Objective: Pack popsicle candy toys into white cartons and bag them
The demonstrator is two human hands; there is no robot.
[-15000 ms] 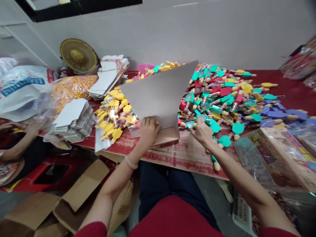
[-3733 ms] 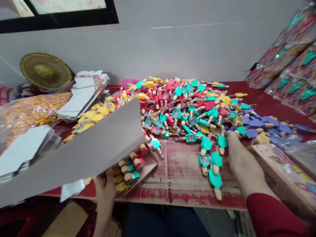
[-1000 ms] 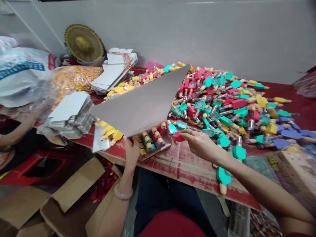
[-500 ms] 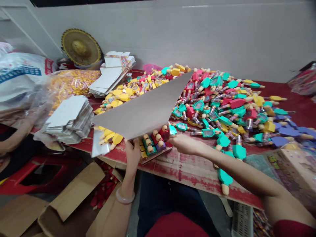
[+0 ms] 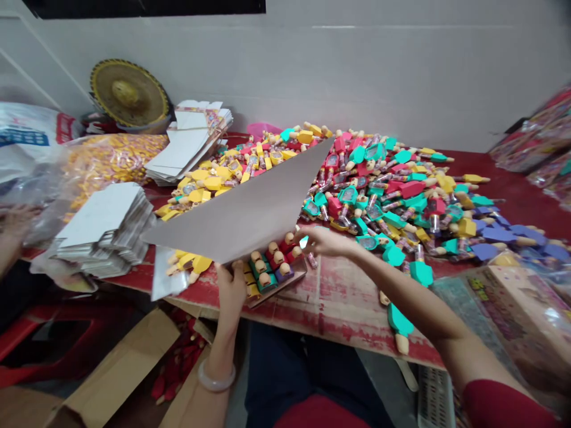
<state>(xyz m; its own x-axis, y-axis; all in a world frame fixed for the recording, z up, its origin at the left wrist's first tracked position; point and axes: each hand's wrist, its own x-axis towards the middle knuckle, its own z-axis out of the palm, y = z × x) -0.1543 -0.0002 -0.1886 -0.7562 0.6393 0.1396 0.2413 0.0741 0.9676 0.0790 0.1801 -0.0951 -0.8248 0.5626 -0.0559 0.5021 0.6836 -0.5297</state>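
Note:
An open box [image 5: 279, 287] with a large grey lid flap [image 5: 241, 208] raised behind it sits at the table's front edge. Inside stand rows of small toys with round beige tops [image 5: 264, 279] and yellow, green, red and purple bodies. My left hand [image 5: 232, 285], a pale bangle on its wrist, grips the box's left end near the flap's base. At the box's right back corner is my right hand [image 5: 319, 241], fingers bent by the red toys; what they hold, if anything, is too small to name.
A big heap of colourful toys [image 5: 401, 190] covers the table [image 5: 339, 297]. Folded white cartons [image 5: 104, 223] and a bag of yellow pieces [image 5: 120, 160] lie left. Another person's hand [image 5: 18, 223] shows far left. A patterned box [image 5: 517, 309] is at right.
The view has shifted to the right, so most things appear further left. My right hand has lifted slightly off the box's right side, and its fingers are now over the back corner.

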